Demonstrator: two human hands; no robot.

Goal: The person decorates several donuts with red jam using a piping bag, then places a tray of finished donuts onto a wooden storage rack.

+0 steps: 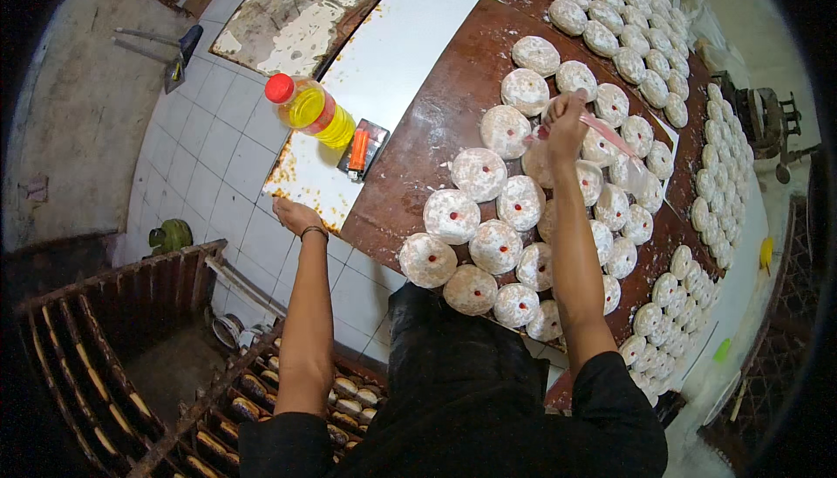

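Note:
My right hand point(565, 121) is closed on a thin, clear plastic bag point(615, 135) tinged pink and red, held just above rows of round, flattened, floured dough pieces point(479, 174). Many of the nearer dough pieces have a red spot in the middle; a few at the far left of the group show none. They lie on a dark brown board point(384, 208). Off to the left, my left hand point(299, 216) rests against the rust-marked corner of a white board point(328, 190), holding no loose object. Its fingers look loosely extended, partly hidden.
A bottle of yellow liquid with a red cap point(307, 108) stands beside an orange lighter point(358, 150) on a dark, flat pack point(375, 141). More dough pieces point(602, 12) fill boards at the back and right. Metal racks with browned baked pieces point(214, 447) stand at lower left.

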